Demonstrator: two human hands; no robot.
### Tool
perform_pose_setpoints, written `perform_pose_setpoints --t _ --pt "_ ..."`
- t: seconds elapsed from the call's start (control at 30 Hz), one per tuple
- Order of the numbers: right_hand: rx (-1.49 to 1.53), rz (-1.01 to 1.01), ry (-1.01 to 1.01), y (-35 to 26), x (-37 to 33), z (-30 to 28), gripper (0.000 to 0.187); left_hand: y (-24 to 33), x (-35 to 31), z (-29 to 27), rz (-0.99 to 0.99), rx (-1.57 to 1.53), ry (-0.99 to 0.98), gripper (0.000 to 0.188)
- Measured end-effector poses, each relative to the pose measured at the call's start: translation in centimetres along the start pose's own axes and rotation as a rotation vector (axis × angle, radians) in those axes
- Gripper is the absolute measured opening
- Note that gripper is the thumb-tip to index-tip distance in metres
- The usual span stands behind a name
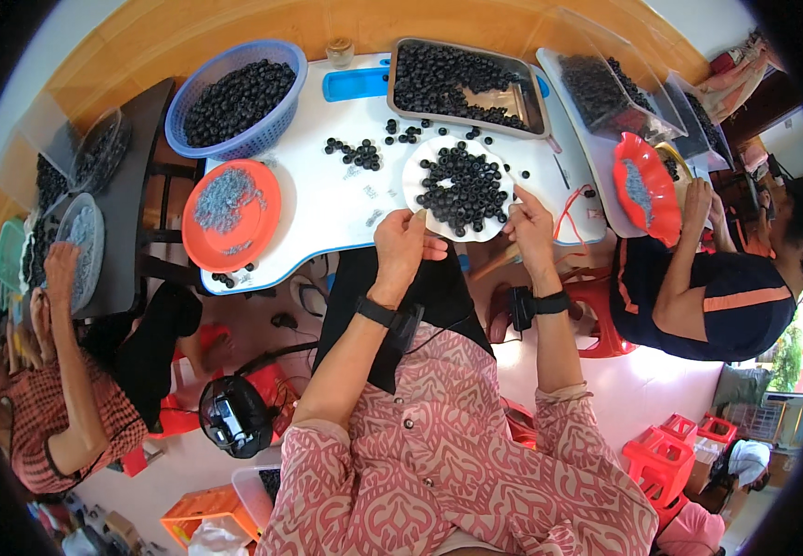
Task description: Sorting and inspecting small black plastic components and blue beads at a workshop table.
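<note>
A white scalloped plate [412,185] heaped with small black bead-like pieces [464,190] is at the near edge of the white table. My left hand [403,243] grips its near left rim, thumb on top and fingers bent below. On its near right rim, my right hand [529,227] has its fingers closed, partly hidden. Loose black pieces [355,153] lie on the table beyond and left of the plate. Farther left, an orange-red plate [263,227] carries a pile of small grey-blue bits [225,200].
A blue basket [272,139] full of black pieces stands at the back left. A metal tray [536,97] of them lies at the back right, near a blue lid-like tray [353,85]. Co-workers sit left [59,408] and right [735,310]. Red stools [656,463] stand on the floor.
</note>
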State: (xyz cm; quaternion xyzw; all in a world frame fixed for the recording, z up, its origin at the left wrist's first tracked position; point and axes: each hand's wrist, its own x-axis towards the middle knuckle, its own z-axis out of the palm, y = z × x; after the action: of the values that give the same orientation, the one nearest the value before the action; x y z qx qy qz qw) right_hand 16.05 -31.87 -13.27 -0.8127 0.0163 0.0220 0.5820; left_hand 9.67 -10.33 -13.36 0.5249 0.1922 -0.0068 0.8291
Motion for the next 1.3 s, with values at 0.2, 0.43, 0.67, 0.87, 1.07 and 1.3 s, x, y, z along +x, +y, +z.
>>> perform_pose_setpoints --t 0.2,0.43,0.67,0.87,1.07,1.3 --pt "0.047 -0.059 0.168 0.6 -4.0 1.8 0.043 -0.5 -0.8 0.8 -0.026 -0.132 0.017 0.027" --pt "0.178 -0.061 0.205 -0.5 -7.4 5.0 0.048 -1.8 -2.1 1.5 -0.029 -0.173 0.061 0.026" --pt "0.201 -0.073 0.185 1.1 -3.7 2.9 0.044 -2.5 -2.8 1.8 -0.109 -0.186 -0.067 0.028" --pt "0.211 -0.087 0.301 1.6 -2.4 2.6 0.035 -1.7 -2.2 1.8 -0.126 -0.191 -0.013 0.031" --pt "0.163 -0.154 0.287 1.4 -1.7 3.2 0.036 -2.1 -1.2 2.1 -0.189 -0.261 -0.035 0.03" --pt "0.035 -0.142 0.337 2.1 0.3 2.3 0.031 -3.3 -0.8 3.5 -0.236 -0.265 -0.078 0.025"
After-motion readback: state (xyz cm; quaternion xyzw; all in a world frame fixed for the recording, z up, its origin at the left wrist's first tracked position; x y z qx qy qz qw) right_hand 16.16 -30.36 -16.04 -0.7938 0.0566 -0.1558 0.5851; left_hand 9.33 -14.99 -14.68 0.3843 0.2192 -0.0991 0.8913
